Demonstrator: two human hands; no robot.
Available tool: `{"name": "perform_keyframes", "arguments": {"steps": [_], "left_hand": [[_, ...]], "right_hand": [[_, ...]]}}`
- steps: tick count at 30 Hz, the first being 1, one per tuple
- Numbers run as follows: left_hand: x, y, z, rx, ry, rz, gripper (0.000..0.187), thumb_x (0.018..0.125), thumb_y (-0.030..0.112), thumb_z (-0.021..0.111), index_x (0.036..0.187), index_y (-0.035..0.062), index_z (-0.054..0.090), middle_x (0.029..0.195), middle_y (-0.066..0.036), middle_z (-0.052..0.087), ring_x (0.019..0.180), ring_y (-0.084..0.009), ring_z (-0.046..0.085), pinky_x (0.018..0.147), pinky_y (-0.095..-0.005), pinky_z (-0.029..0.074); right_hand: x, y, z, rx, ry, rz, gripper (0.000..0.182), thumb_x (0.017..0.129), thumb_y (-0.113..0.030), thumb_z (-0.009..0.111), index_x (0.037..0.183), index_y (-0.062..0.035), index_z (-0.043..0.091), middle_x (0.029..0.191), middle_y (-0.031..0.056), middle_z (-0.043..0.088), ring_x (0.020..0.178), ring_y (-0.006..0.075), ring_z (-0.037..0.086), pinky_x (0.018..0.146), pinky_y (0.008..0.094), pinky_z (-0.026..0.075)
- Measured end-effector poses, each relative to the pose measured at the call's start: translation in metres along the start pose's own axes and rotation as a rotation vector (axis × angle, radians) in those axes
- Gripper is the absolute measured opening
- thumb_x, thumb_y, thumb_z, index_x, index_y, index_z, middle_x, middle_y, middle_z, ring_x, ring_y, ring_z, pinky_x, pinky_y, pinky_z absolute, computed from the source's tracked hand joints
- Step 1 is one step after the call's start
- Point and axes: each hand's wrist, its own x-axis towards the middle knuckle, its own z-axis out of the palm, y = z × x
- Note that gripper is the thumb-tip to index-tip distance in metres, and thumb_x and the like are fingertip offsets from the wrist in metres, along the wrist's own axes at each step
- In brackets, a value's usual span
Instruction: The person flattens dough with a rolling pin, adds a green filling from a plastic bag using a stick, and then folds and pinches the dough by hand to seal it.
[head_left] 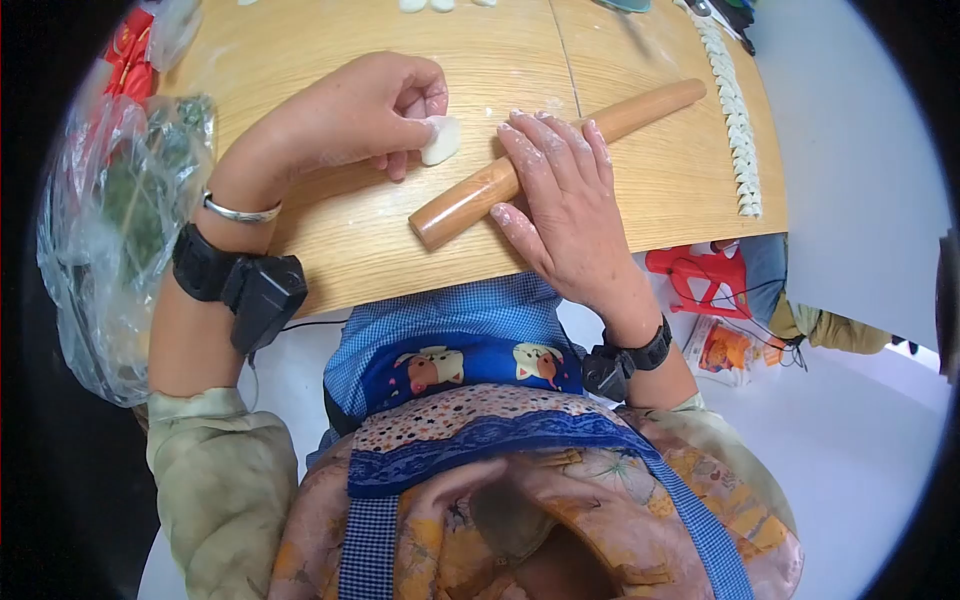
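Observation:
On the wooden table (pixel 350 225), my left hand (pixel 385 115) pinches a small flat white piece of dough (pixel 440 141) by its edge, with thumb and fingers closed. My right hand (pixel 562 190) lies palm down across a wooden rolling pin (pixel 465 207), its floury fingers stretched out flat over the wood and its thumb along the near side. The pin slants from near the table's front edge up to the right. A short gap of tabletop separates the dough from the pin.
Several white dough pieces (pixel 440 4) lie at the far edge of the view. A long row of overlapping white pieces (pixel 738 140) runs down the table's right side. To the left is a clear plastic bag (pixel 110 240) with something green inside. A red stool (pixel 705 280) stands below at right.

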Motion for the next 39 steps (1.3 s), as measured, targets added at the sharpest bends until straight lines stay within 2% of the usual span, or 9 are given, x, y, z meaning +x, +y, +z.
{"name": "perform_keyframes", "arguments": {"steps": [3,8,14,18,21,26,29,32,39], "left_hand": [[0.001,0.0,0.0,0.017,-0.012,0.014,0.012,0.091,0.012,0.064,0.085,0.0015,0.061,0.068,0.0,0.058,0.049,-0.0063,0.051,0.046,-0.0213,0.041],[0.004,0.001,-0.003,0.166,0.033,-0.01,0.037,0.102,0.03,0.055,0.079,0.0015,0.061,0.061,0.001,0.054,0.048,-0.0057,0.048,0.044,-0.0226,0.038],[0.006,-0.003,-0.008,0.252,0.052,0.105,0.047,0.105,0.036,0.05,0.073,0.0024,0.058,0.059,0.001,0.051,0.048,-0.0074,0.046,0.046,-0.0244,0.037],[0.005,-0.001,-0.005,0.231,0.077,0.081,0.047,0.104,0.036,0.05,0.073,0.0018,0.058,0.058,0.0,0.051,0.048,-0.0083,0.046,0.046,-0.0258,0.037],[0.004,0.002,-0.002,0.233,0.066,0.074,0.037,0.099,0.028,0.058,0.074,0.0014,0.058,0.059,0.0,0.051,0.052,-0.0079,0.047,0.049,-0.0258,0.039],[0.004,-0.001,0.003,0.444,0.093,0.252,0.012,0.085,0.009,0.068,0.08,0.0007,0.061,0.071,0.0,0.058,0.066,-0.0056,0.052,0.057,-0.0237,0.042],[0.008,-0.009,0.002,0.12,0.055,0.222,0.01,0.085,0.009,0.067,0.084,-0.0005,0.063,0.076,0.0,0.06,0.07,-0.006,0.054,0.06,-0.0252,0.044],[0.005,-0.006,0.005,0.063,0.076,0.162,0.009,0.086,0.008,0.065,0.089,-0.0009,0.064,0.077,0.001,0.061,0.071,-0.0058,0.054,0.062,-0.0246,0.045],[0.007,-0.004,-0.003,0.269,0.06,0.127,0.01,0.087,0.006,0.064,0.095,-0.0003,0.064,0.073,0.001,0.06,0.069,-0.005,0.055,0.061,-0.0206,0.045]], "right_hand": [[0.008,0.001,0.001,0.004,0.02,-0.017,0.054,0.095,-0.038,0.056,0.134,-0.001,0.053,0.14,0.0181,0.051,0.134,0.0358,0.043,0.118,0.055,0.021],[0.036,0.007,0.013,-0.026,0.048,-0.041,0.055,0.096,-0.04,0.054,0.133,0.0001,0.054,0.139,0.0193,0.053,0.135,0.0376,0.043,0.116,0.0547,0.024],[0.07,0.019,0.031,-0.033,0.118,-0.085,0.054,0.097,-0.041,0.052,0.132,0.0004,0.055,0.138,0.0205,0.055,0.134,0.0398,0.044,0.114,0.0548,0.029],[0.065,0.017,0.028,-0.027,0.119,-0.074,0.055,0.097,-0.041,0.051,0.135,-0.0007,0.053,0.139,0.0204,0.054,0.135,0.0399,0.042,0.115,0.0546,0.028],[0.037,0.012,0.015,-0.012,0.053,-0.057,0.057,0.097,-0.04,0.052,0.138,-0.0018,0.051,0.142,0.0196,0.051,0.137,0.0396,0.041,0.117,0.0545,0.023],[0.002,0.004,0.002,-0.006,0.004,-0.014,0.06,0.096,-0.04,0.054,0.143,-0.0034,0.047,0.144,0.0182,0.048,0.139,0.0379,0.039,0.12,0.055,0.017],[-0.004,0.005,0.001,0.006,-0.006,0.012,0.061,0.095,-0.04,0.055,0.144,-0.0037,0.045,0.144,0.0174,0.048,0.139,0.0369,0.038,0.12,0.0553,0.016],[-0.002,0.006,0.003,0.001,-0.003,0.01,0.061,0.095,-0.04,0.055,0.144,-0.0038,0.045,0.143,0.0166,0.049,0.139,0.0363,0.039,0.12,0.0553,0.016],[0.015,0.008,0.005,0.009,0.002,-0.026,0.057,0.094,-0.04,0.057,0.137,-0.0029,0.05,0.136,0.016,0.053,0.134,0.0357,0.043,0.119,0.0559,0.017]]}}
